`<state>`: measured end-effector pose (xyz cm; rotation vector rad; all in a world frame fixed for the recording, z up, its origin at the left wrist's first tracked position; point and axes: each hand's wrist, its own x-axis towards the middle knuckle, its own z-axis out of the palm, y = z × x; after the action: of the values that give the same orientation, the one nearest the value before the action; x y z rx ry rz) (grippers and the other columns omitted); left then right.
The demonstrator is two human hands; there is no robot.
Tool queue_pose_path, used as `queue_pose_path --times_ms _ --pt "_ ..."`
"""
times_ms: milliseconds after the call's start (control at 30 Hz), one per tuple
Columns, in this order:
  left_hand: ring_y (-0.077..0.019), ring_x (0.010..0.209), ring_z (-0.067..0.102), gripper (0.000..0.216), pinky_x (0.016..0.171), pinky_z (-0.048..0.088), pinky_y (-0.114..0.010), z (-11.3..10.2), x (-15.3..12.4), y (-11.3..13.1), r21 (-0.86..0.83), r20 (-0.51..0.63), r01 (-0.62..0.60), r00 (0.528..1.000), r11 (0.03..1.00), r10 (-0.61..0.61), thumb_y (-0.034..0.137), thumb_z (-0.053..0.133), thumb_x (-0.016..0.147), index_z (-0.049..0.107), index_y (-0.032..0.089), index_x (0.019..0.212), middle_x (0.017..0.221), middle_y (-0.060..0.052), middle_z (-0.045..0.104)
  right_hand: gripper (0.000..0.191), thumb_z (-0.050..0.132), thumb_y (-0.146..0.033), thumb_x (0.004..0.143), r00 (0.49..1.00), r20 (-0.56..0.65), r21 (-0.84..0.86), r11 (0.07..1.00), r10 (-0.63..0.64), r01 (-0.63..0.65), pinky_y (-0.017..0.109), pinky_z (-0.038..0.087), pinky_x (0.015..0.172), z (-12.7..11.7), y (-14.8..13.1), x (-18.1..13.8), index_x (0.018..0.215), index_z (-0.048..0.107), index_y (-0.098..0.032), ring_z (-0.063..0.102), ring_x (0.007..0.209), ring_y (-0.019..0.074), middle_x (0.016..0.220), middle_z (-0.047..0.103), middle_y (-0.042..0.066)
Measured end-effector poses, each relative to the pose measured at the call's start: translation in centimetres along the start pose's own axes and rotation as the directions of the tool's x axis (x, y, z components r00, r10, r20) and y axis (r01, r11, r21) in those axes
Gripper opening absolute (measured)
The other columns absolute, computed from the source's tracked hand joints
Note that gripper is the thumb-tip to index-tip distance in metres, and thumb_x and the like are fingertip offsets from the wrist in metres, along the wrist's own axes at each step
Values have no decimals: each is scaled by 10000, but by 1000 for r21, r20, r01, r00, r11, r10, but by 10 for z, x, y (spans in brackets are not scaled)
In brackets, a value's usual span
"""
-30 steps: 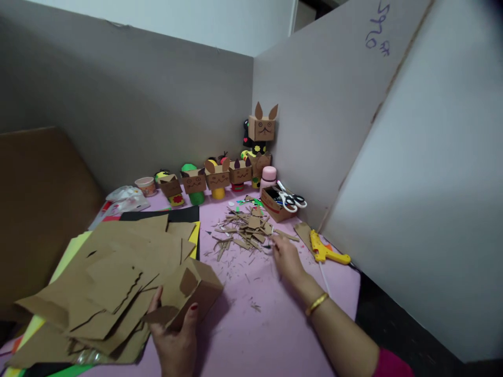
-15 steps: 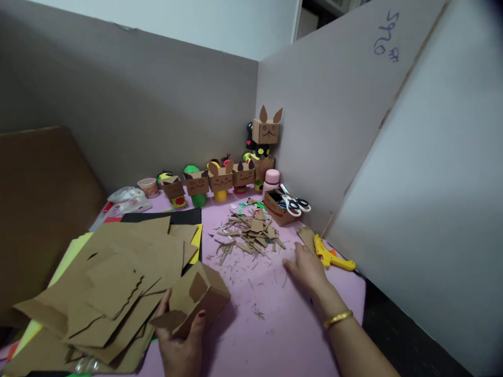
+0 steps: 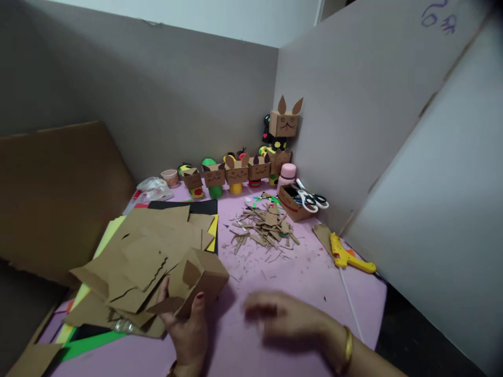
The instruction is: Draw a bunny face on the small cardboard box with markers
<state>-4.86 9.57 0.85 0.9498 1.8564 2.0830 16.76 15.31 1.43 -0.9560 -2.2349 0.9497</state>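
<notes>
A small cardboard box (image 3: pixel 210 277) with pointed ear-like flaps is tilted in my left hand (image 3: pixel 186 332), thumb along its near side and fingers behind it. Its lower left lies just over the edge of the cardboard stack. Over the pink tabletop to the right of the box hovers my right hand (image 3: pixel 281 317), with a gold bangle at the wrist. Motion smears its fingers, so what they hold, if anything, does not show. A yellow glue gun (image 3: pixel 346 256) lies at the right edge, a white glue stick (image 3: pixel 351 302) running from it toward my right forearm.
Loose cardboard sheets (image 3: pixel 153 241) pile up at left. Cardboard scraps (image 3: pixel 267 225) cover the table's middle. Behind stand several cardboard animal heads (image 3: pixel 236 172) on coloured bases, a pink bottle (image 3: pixel 287 172) and a box (image 3: pixel 293 204) holding scissors (image 3: pixel 310 200). Grey panels (image 3: pixel 196 104) close the back and right.
My right hand has moved left and nearer, away from beside the glue gun toward the box. The left hand still holds the box. The view has turned slightly left.
</notes>
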Motion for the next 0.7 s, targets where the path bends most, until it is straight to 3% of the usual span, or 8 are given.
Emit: queue_pose_path --times_ms 67,233,333,400,433,567,633,700 --pt "-308 1216 514 726 1089 322 -510 1 2 2 0 -26 -20 999 1000 20 407 712 714 420 195 1343 1364 -155 505 307 716 -382 747 975 150 112 982 -167 151 239 547 775 4 -6 -7 1045 709 -309 686 846 152 989 715 -20" --pt "-306 1248 493 700 1091 330 -504 2 4 3 6 -53 -48 997 999 49 421 690 736 420 197 1342 1378 -154 495 459 213 -311 1017 996 -37 120 989 -85 88 482 260 1132 8 -1 0 1451 352 -256 392 1355 204 1463 438 98" --pt "-313 1238 507 715 1082 339 -521 0 6 1 15 -61 -49 997 999 50 425 684 741 411 182 1356 1362 -169 507 591 520 -398 923 978 88 100 978 -190 182 399 264 1144 30 -5 -1 1466 314 -290 328 1395 203 1516 369 50" --pt "-312 1248 497 729 1088 328 -524 -2 8 -1 29 -82 -53 995 998 56 423 682 745 398 176 1369 1364 -168 505 507 515 -409 931 784 443 32 881 -435 471 390 204 1162 39 -6 2 1418 387 -347 381 1364 164 1461 461 -14" --pt "-308 1258 486 728 1098 313 -521 -2 9 -2 38 -94 -56 994 998 59 421 677 752 393 176 1376 1367 -164 502 505 541 -420 915 750 520 -52 861 -409 506 377 199 1162 39 -5 6 1399 412 -355 382 1362 155 1450 473 -34" --pt "-299 1282 458 718 1111 301 -496 -1 10 -1 53 -91 -55 994 997 60 403 672 760 395 184 1385 1386 -153 486 545 344 -287 987 974 217 -404 901 -71 156 591 126 1123 14 3 28 1487 234 -100 189 1442 295 1534 258 210" --pt "-308 1265 479 710 1090 337 -495 0 8 1 43 -60 -49 997 998 52 403 673 756 408 188 1379 1381 -159 493 601 352 -312 980 983 174 -431 893 -59 130 578 116 1133 7 3 31 1501 163 -80 143 1452 300 1554 189 212" --pt "-320 1253 489 712 1075 358 -500 1 7 2 35 -35 -47 998 998 48 407 675 751 415 185 1376 1378 -168 497 642 515 -474 901 922 340 -372 875 -182 310 375 211 1155 7 1 30 1471 294 -277 280 1414 187 1531 342 22"
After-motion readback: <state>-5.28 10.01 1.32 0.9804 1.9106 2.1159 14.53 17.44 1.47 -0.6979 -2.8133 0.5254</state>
